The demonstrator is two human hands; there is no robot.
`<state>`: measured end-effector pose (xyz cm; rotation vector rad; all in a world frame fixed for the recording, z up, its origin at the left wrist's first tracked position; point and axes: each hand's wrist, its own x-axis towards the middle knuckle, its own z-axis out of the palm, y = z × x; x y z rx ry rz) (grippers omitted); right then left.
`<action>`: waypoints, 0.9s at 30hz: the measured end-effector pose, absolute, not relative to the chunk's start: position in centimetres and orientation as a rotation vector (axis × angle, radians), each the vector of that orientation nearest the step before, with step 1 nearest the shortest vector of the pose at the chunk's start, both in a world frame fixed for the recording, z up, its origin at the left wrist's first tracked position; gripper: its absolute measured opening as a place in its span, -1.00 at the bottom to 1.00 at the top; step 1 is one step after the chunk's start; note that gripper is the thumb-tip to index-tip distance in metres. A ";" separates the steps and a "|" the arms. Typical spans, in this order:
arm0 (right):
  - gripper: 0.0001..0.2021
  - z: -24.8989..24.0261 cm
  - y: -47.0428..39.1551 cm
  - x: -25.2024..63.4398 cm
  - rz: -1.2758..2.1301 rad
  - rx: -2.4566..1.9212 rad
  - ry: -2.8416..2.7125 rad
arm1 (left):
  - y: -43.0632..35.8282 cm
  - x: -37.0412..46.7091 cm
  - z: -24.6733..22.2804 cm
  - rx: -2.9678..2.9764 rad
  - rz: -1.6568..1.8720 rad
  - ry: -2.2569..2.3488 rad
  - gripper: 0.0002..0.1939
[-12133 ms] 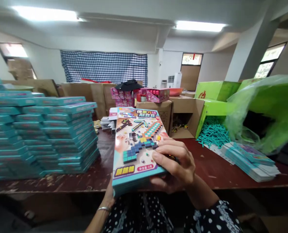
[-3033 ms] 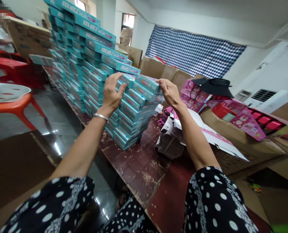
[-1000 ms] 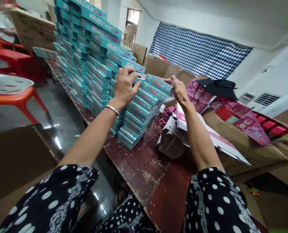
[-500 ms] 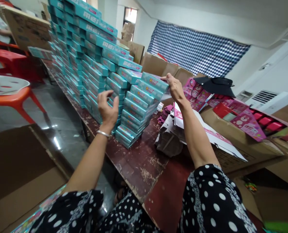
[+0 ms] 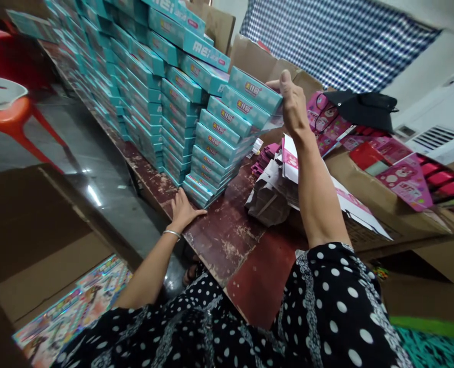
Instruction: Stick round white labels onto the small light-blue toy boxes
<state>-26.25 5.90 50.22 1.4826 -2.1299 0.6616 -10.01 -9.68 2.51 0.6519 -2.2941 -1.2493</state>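
Along its near edge, the table [image 5: 230,243] is being lined by a long wall of teal boxes [image 5: 146,105], and at the end of that wall the last stack [image 5: 213,140] is being carried close to the same edge. Its upper boxes are seemingly being left off-square, a lean being shown toward the pile of cardboard [image 5: 267,202] beyond. Trouble is being invited here: with too hard a nudge up high, boxes could be tipped onto that pile; with a shove at the base, the whole stack could be buckled. Now the top box [image 5: 254,89] is being met at its corner by the right hand [image 5: 296,105], thumb raised; its fingers are being partly hidden, so a grip cannot be confirmed. Down at the table's edge, the left hand [image 5: 184,212] is being held spread beside the lowest boxes, nothing being grasped.
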 end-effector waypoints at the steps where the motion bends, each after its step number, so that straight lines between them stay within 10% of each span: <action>1: 0.10 50.3 5.9 -26.3 0.680 1.489 -2.132 | -9.5 -10.4 2.4 0.655 -1.231 -2.310 0.73; 27: -0.04 50.1 6.1 -24.7 0.913 1.442 -2.054 | -7.0 -11.9 0.6 0.656 -0.958 -2.267 0.60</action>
